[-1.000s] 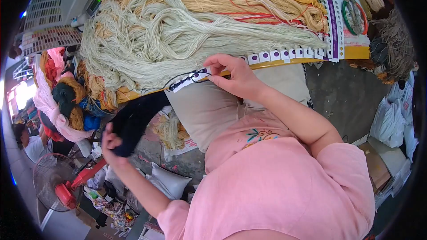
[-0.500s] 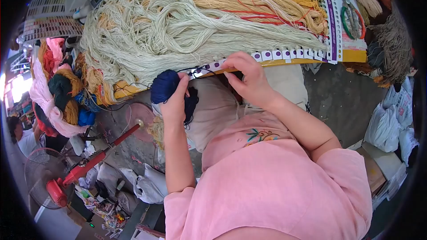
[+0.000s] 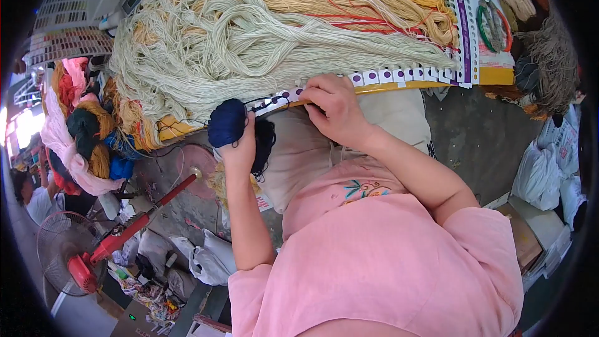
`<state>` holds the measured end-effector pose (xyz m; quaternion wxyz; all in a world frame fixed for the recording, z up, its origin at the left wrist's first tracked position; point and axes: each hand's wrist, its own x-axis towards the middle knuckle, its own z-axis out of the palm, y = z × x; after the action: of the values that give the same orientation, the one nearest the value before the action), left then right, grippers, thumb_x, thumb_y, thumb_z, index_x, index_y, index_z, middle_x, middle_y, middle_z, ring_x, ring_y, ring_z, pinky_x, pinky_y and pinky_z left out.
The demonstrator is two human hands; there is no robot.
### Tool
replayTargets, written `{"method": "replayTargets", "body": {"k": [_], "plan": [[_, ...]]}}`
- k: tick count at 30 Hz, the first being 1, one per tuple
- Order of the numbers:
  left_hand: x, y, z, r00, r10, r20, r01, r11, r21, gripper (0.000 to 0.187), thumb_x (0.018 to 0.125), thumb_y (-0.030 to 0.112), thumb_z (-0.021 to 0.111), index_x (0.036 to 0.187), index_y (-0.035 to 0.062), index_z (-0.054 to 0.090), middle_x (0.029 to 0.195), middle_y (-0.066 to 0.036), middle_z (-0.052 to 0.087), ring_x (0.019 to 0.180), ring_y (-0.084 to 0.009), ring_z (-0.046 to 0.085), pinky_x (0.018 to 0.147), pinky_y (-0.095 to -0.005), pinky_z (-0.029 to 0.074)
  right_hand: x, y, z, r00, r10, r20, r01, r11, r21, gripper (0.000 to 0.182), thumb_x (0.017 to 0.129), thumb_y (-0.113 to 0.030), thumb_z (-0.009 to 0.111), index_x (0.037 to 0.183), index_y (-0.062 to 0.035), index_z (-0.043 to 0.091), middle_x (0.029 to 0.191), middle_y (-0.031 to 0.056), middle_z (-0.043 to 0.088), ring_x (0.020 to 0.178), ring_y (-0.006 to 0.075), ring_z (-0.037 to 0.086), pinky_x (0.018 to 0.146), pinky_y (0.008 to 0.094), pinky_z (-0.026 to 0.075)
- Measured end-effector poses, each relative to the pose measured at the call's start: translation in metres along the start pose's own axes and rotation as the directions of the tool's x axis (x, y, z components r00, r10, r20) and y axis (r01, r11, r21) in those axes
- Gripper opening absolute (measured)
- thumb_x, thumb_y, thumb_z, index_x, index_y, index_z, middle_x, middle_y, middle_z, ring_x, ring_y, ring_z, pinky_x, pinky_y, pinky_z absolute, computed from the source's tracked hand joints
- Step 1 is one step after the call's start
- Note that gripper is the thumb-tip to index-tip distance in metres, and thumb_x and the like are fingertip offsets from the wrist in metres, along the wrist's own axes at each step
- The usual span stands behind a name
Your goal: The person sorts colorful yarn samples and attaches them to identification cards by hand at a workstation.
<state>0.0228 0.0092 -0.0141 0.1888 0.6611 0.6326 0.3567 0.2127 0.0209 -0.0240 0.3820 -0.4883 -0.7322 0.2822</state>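
Below one card strip (image 3: 380, 78), left hand (image 3: 240, 150) grips one navy skein (image 3: 228, 122) (right hand (image 3: 334, 109) pinching strip).

Single head camera, looking steeply down, close over yarn table (image 3: 493, 75)

Yarn ball (image 3: 226, 122) left of card strip (image 3: 399, 77); skeins (image 3: 249, 43) behind both

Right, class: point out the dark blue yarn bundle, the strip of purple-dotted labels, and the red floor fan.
dark blue yarn bundle (image 3: 226, 122), head view, on its rounded top.
strip of purple-dotted labels (image 3: 399, 75), head view, on one white tag.
red floor fan (image 3: 80, 273), head view, on its red motor housing.
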Motion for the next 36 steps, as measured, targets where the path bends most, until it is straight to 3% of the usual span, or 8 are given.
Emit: {"method": "replayTargets", "body": {"k": [4,6,9,13,14,18,20,36], "plan": [[-0.001,0.029,-0.032,0.705,-0.669,0.235,0.651,0.480,-0.588,0.007,0.075,0.007,0.051,0.079,0.0013,0.053,0.063,-0.001,0.051,0.038,-0.0054,0.033,0.037,-0.0172,0.027,0.000,-0.001,-0.001,1.000,-0.022,-0.002,0.022,1.000,-0.013,0.016,0.059,-0.001,0.056,0.073,-0.0075,0.054,0.080,0.0031,0.050,0.077,0.0195,0.048,0.064,0.0310,0.032],[-0.010,0.035,-0.061,0.659,-0.547,0.516,0.630,0.026,-0.776,0.025,0.080,0.016,0.044,0.092,-0.0046,0.052,0.070,-0.006,0.055,0.036,-0.0050,0.031,0.037,-0.0170,0.026,0.000,0.000,-0.001,1.000,-0.024,0.006,0.024,1.000,0.006,0.016,0.059,-0.002,0.055,0.074,-0.0087,0.054,0.079,0.0021,0.048,0.079,0.0188,0.046,0.067,0.0307,0.031],[-0.029,0.055,-0.068,0.723,-0.425,0.545,0.508,-0.208,-0.836,0.036,0.083,0.024,0.037,0.104,-0.0047,0.044,0.091,-0.015,0.055,0.055,-0.0111,0.048,0.048,-0.0223,0.038,0.000,-0.006,-0.005,0.998,0.013,-0.062,-0.006,0.993,0.116,0.018,0.058,-0.002,0.056,0.075,-0.0085,0.054,0.078,0.0032,0.048,0.078,0.0208,0.046,0.067,0.0316,0.032],[-0.031,0.086,-0.038,0.728,-0.365,0.580,0.548,-0.199,-0.813,0.046,0.085,0.032,0.029,0.115,-0.0025,0.033,0.122,-0.017,0.032,0.111,-0.0229,0.035,0.088,-0.0377,0.033,0.001,-0.031,-0.018,0.955,0.195,0.221,-0.288,0.784,0.550,0.009,0.064,-0.005,0.060,0.069,-0.0033,0.053,0.071,0.0020,0.048,0.060,0.0118,0.049,0.051,0.0250,0.037],[-0.029,0.089,-0.034,0.718,-0.352,0.601,0.572,-0.194,-0.797,0.047,0.085,0.032,0.029,0.116,-0.0033,0.031,0.122,-0.017,0.031,0.111,-0.0227,0.034,0.088,-0.0367,0.033,-0.002,-0.045,-0.016,0.916,0.269,0.297,-0.396,0.501,0.770,0.009,0.068,-0.008,0.059,0.067,-0.0005,0.053,0.070,0.0007,0.050,0.055,0.0058,0.045,0.047,0.0202,0.036],[-0.024,0.095,-0.027,0.712,-0.307,0.631,0.614,-0.163,-0.772,0.053,0.085,0.034,0.029,0.119,-0.0064,0.026,0.121,-0.015,0.033,0.108,-0.0220,0.037,0.088,-0.0329,0.032,-0.006,-0.046,-0.016,0.875,0.161,0.457,-0.471,0.502,0.725,0.007,0.071,-0.005,0.055,0.072,0.0011,0.056,0.066,0.0031,0.056,0.056,0.0049,0.047,0.047,0.0195,0.041],[-0.022,0.094,-0.030,0.726,-0.251,0.640,0.623,-0.155,-0.767,0.054,0.084,0.034,0.029,0.119,-0.0069,0.025,0.120,-0.014,0.034,0.106,-0.0219,0.038,0.088,-0.0324,0.032,0.000,-0.049,-0.024,0.724,0.281,0.629,-0.679,0.130,0.723,0.007,0.071,-0.004,0.053,0.072,0.0009,0.057,0.062,0.0020,0.055,0.054,0.0056,0.048,0.045,0.0192,0.040],[-0.025,0.086,-0.017,0.603,-0.460,0.652,0.659,-0.173,-0.732,0.013,0.078,0.010,0.046,0.085,0.0002,0.050,0.097,-0.010,0.050,0.088,-0.0182,0.049,0.078,-0.0334,0.040,-0.002,-0.037,-0.029,0.792,0.149,0.592,-0.542,-0.275,0.794,0.007,0.066,0.002,0.050,0.068,-0.0018,0.055,0.086,0.0092,0.053,0.052,0.0051,0.045,0.042,0.0166,0.032]]}}
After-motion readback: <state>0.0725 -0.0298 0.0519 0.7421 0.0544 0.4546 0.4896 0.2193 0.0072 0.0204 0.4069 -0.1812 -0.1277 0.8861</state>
